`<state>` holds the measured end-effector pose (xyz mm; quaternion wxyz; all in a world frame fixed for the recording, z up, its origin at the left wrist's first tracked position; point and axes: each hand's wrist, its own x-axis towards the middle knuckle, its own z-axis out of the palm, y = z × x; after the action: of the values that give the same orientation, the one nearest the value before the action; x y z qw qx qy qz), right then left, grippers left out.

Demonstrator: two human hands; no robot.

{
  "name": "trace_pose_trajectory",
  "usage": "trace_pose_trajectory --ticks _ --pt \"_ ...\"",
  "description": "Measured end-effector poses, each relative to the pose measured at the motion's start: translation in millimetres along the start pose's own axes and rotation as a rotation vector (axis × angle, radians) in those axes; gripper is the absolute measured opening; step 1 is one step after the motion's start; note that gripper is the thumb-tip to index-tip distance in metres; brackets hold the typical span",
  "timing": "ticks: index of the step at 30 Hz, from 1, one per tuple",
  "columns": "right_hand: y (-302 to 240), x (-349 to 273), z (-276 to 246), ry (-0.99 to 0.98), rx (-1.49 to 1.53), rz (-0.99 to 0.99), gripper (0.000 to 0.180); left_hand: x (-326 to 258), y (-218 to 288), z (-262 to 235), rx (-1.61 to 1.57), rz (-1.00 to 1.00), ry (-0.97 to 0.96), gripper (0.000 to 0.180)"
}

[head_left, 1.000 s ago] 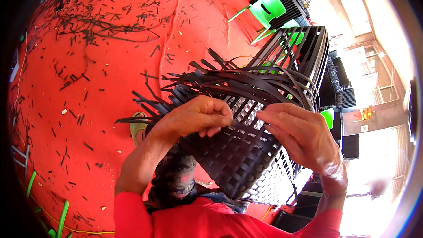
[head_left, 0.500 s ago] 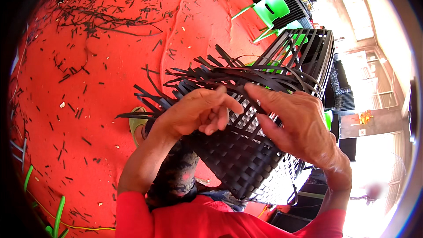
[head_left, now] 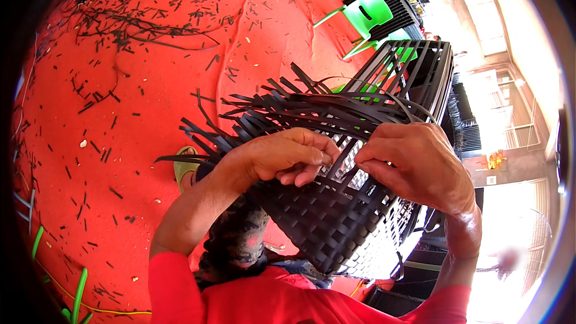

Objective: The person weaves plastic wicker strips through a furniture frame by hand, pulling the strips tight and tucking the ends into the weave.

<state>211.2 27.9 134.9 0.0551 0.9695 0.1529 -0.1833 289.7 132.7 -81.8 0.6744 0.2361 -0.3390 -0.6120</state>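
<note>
A half-woven piece of flat black plastic strips (head_left: 318,222) slants in front of me, tightly checkered in its lower part, with loose strip ends (head_left: 264,114) fanning out to the left above it. Over the weave, my left hand (head_left: 300,156) is closed, thumb and curled fingers pinched at a black strip. Across a small gap, my right hand (head_left: 417,165) also pinches, its thumb and fingertips pressed together at a black strip in the open part of the weave. The fingers partly hide what each pinch holds.
An open slatted black frame (head_left: 414,69) extends behind the weave. Green chairs (head_left: 372,15) stand at the far right. Black scraps and a tangle of long strips (head_left: 138,30) litter the red floor covering (head_left: 174,90). Green tubing (head_left: 80,294) shows at lower left.
Both hands have come down slightly and closed from looser, more open fingers into pinches at the weave. The right hand's fingers have curled downward. The woven piece stays nearly in place.
</note>
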Motion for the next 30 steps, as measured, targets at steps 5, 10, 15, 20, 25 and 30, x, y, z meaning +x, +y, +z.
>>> trace_pose_trajectory --ticks 5,10,15,20,25,30 --pt "-10 4 8 -0.093 -0.155 0.058 0.007 4 -4 -2 -0.058 0.000 -0.029 0.028" --pt "-8 7 13 -0.106 -0.183 0.017 0.009 2 11 4 0.180 -0.063 -0.033 0.033" --pt "-10 5 10 -0.089 -0.156 0.005 0.011 0 13 -4 0.266 -0.068 -0.029 0.023" --pt "-16 1 14 0.065 -0.146 0.042 0.025 -26 16 6 0.426 0.006 0.285 0.020" --pt "-17 8 19 0.035 -0.152 -0.027 0.024 -39 -14 -12 0.321 0.033 0.379 0.021" --pt "-2 23 31 -0.126 0.104 -0.058 0.027 -36 -20 -15 0.117 0.175 0.387 0.019"
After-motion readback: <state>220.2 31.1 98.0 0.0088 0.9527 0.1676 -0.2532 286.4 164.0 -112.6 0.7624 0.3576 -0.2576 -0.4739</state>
